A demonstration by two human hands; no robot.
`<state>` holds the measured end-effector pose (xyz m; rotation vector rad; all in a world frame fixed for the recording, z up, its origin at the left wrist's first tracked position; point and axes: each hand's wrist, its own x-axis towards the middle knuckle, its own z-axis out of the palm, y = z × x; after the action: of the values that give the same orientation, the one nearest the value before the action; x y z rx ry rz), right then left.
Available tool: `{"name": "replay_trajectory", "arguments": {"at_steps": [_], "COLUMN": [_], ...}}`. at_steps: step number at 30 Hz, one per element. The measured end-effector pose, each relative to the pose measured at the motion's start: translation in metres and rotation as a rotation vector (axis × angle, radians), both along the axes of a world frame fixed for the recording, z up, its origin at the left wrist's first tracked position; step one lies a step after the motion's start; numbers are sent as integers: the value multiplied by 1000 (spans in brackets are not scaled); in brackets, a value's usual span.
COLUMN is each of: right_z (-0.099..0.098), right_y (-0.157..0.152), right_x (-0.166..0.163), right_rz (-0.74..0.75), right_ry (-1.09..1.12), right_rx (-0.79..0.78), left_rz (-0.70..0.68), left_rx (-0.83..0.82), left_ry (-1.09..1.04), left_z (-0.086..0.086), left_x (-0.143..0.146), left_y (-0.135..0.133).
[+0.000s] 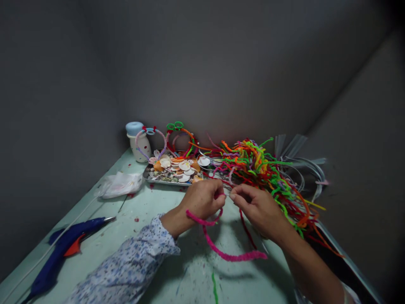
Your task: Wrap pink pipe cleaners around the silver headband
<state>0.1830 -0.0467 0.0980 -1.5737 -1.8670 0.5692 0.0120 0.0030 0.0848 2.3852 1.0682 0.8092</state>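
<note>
My left hand point(204, 197) is closed on a bright pink pipe cleaner point(232, 255), whose curled ends hang below the fist and over the table. Close beside it, my right hand point(257, 207) has its thumb and forefinger pinched together. A thin pale bit shows between the two hands, too small to name. Under my right hand runs a dark red pipe cleaner point(247, 230); I cannot tell whether the hand holds it. Just beyond my hands, a metal tray point(164, 183) carries shells and small stones.
A large heap of coloured pipe cleaners point(253, 164) lies at the right, beside clear plastic hoops point(316, 175). Decorated headbands point(165, 141) stand by a white jar point(141, 145) with a blue lid. A blue glue gun point(60, 253) and a plastic bag point(122, 185) lie left.
</note>
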Motion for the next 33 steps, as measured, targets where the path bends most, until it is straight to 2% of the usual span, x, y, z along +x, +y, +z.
{"name": "replay_trajectory", "arguments": {"at_steps": [4,11,27,30,33], "right_z": [-1,-1,3,1,-1], "right_y": [1,1,0,1,2], "right_x": [0,2,-2,-1,1], "right_rz": [3,-31,-11,-27,-37], "right_ry": [3,-19,-10,-16,-28], "right_rx": [4,38,23,48,78], "left_rz": [16,8,80,92,88], "left_rx": [-16,-182,55,40,-71], "left_ry": [6,-40,2,-4,-42], "left_z": [0,2,-1,-2,-3], "left_x": [1,2,1,2,3], "left_y": [0,3,-8,-6,-2]}}
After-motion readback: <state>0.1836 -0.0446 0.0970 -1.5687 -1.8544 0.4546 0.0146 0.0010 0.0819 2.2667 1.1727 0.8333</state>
